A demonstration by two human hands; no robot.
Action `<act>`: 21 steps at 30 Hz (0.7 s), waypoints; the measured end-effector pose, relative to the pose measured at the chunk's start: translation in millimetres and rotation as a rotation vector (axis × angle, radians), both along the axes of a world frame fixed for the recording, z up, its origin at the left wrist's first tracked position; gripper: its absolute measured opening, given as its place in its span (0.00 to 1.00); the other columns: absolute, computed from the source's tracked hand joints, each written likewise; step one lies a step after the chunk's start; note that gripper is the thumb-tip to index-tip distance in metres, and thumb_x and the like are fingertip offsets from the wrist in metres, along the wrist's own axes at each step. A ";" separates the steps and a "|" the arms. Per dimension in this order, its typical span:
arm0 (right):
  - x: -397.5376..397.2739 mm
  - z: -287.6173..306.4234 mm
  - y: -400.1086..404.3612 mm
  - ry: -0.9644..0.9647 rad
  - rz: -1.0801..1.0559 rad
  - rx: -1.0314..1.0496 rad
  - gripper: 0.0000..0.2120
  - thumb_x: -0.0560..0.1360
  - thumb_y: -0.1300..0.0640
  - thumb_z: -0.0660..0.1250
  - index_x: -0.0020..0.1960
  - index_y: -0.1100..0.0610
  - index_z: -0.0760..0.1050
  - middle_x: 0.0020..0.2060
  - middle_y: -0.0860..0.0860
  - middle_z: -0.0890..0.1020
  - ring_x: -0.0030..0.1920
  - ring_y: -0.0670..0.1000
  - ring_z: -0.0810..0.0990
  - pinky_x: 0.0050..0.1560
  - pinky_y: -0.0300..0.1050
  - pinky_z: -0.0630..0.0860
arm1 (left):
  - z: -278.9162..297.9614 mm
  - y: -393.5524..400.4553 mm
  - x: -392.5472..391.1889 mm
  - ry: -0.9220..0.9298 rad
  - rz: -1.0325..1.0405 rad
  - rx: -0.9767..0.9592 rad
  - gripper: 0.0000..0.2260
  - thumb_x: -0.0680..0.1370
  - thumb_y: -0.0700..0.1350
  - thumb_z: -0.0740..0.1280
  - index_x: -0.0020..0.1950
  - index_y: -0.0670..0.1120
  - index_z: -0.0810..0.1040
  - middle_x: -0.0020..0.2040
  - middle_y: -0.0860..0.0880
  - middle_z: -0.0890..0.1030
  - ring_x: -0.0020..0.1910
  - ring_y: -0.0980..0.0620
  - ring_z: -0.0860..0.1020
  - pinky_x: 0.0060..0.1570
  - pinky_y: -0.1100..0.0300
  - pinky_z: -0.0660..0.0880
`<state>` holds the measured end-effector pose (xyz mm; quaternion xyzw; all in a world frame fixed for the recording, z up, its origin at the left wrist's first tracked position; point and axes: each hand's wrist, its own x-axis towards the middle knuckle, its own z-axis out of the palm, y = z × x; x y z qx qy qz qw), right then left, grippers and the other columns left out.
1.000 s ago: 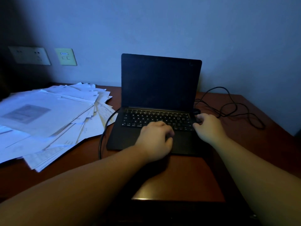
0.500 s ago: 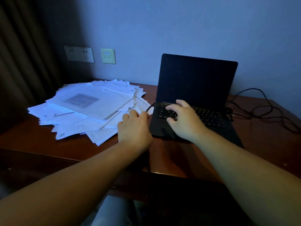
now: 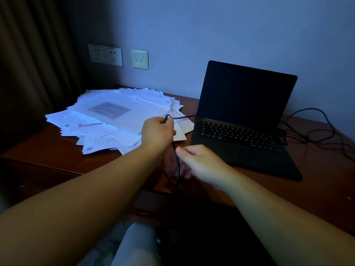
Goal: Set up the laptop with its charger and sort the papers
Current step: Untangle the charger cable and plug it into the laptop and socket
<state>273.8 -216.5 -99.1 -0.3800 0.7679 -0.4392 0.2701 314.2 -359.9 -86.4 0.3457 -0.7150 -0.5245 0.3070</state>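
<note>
A thin black charger cable (image 3: 177,166) runs from the left edge of the matte black laptop (image 3: 240,120) and hangs over the front edge of the glossy wooden tabletop (image 3: 57,146). The left hand (image 3: 158,131) has its grip curled tight around the cable above the fanned, loose white papers (image 3: 107,116). The right hand (image 3: 199,162), blurred, seems to pinch the cable lower. The cable's lower end is lost in the dark.

Dim, blue-tinted exposure; brightest on the wall, upper right. Deep shadow at left edge and bottom centre. Slight motion blur, wide-angle bowing at frame edges.
</note>
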 end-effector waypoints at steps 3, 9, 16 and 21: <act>13.2 -3.7 -7.6 -0.189 0.053 -0.069 0.12 0.86 0.55 0.59 0.56 0.62 0.77 0.39 0.51 0.86 0.39 0.52 0.85 0.36 0.40 0.77 | 14.7 -9.2 -10.3 0.121 -0.004 0.079 0.16 0.81 0.47 0.64 0.33 0.47 0.78 0.24 0.56 0.78 0.29 0.50 0.74 0.36 0.57 0.73; 15.7 12.6 -29.6 -0.264 -0.120 -0.211 0.14 0.86 0.55 0.56 0.48 0.55 0.78 0.28 0.49 0.79 0.28 0.52 0.79 0.31 0.39 0.75 | 39.9 -28.6 -24.5 0.240 0.021 0.219 0.14 0.82 0.47 0.64 0.37 0.45 0.77 0.30 0.52 0.78 0.29 0.51 0.70 0.29 0.62 0.68; 11.0 41.9 -46.7 -0.254 -0.127 -0.300 0.15 0.86 0.56 0.56 0.45 0.55 0.77 0.26 0.49 0.77 0.24 0.50 0.76 0.29 0.39 0.74 | 56.6 -43.5 -29.5 0.247 -0.093 0.516 0.15 0.82 0.55 0.61 0.50 0.46 0.81 0.26 0.52 0.80 0.34 0.47 0.70 0.34 0.58 0.70; 6.2 72.6 -59.1 -0.461 -0.135 -0.500 0.16 0.86 0.54 0.57 0.44 0.57 0.76 0.25 0.51 0.73 0.21 0.50 0.68 0.25 0.38 0.67 | 60.2 -44.2 -34.8 0.300 -0.206 0.649 0.29 0.84 0.63 0.53 0.47 0.42 0.83 0.30 0.45 0.83 0.30 0.47 0.83 0.36 0.58 0.79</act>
